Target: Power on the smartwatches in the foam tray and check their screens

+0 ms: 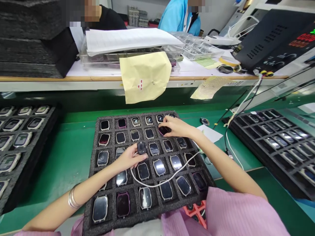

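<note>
A dark foam tray (93, 160) lies in front of me, its compartments holding rows of smartwatch bodies without straps. My left hand (129, 157) is closed on a small black block-shaped device (141, 148), held over the middle of the tray. A white cable (157, 186) loops from near this hand across the watches to the right. At the tray's far right, my right hand (175, 126) pinches a purple-framed smartwatch (162, 130) at its compartment; the fingers partly cover it. Several watches in the far row show lit faces, such as this smartwatch (149, 120).
More foam trays of watches stand at left (36, 144) and right (248, 141). Behind is a shelf edge (98, 86) with a hanging yellow paper (146, 77), plastic boxes and a power supply (273, 42). Cables hang at right. Two people are across the bench.
</note>
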The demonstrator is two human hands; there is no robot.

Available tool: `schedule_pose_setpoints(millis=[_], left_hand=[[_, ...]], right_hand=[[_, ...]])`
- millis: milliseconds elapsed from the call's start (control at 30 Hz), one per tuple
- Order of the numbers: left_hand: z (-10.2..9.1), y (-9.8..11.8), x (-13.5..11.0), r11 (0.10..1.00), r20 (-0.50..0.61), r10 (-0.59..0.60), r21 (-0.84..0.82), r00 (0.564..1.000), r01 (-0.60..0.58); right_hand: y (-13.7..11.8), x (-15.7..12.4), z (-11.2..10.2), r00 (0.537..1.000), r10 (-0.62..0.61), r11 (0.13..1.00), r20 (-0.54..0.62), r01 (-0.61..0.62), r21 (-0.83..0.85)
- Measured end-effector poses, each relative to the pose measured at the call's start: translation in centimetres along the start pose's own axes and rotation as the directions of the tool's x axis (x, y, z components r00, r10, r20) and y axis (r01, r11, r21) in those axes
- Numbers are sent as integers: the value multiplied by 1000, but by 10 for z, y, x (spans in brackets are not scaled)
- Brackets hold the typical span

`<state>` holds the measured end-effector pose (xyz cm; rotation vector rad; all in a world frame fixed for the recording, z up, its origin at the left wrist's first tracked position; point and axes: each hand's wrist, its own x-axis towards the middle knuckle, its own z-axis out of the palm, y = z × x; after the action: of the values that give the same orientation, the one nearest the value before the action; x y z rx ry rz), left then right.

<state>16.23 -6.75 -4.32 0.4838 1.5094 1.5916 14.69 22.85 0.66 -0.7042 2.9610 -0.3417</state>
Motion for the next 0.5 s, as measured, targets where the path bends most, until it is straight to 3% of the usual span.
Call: schedule_pose_setpoints(millis=[133,300,400,500], left_hand=[[-2,-1,1,1000,33,13,-24,999,-13],[-4,-1,3,997,52,68,-27,996,-66],[-5,-2,4,997,37,74,-30,997,-73],[-5,-3,4,998,21,56,-44,998,-55]], right_hand=[[-15,0,-6,998,-28,999,-54,30,38],[-75,-1,8,982,-123,971,-140,149,187],[-104,4,21,979,-167,971,-115,183,151],[-113,8,31,976,-175,977,-131,188,99]])
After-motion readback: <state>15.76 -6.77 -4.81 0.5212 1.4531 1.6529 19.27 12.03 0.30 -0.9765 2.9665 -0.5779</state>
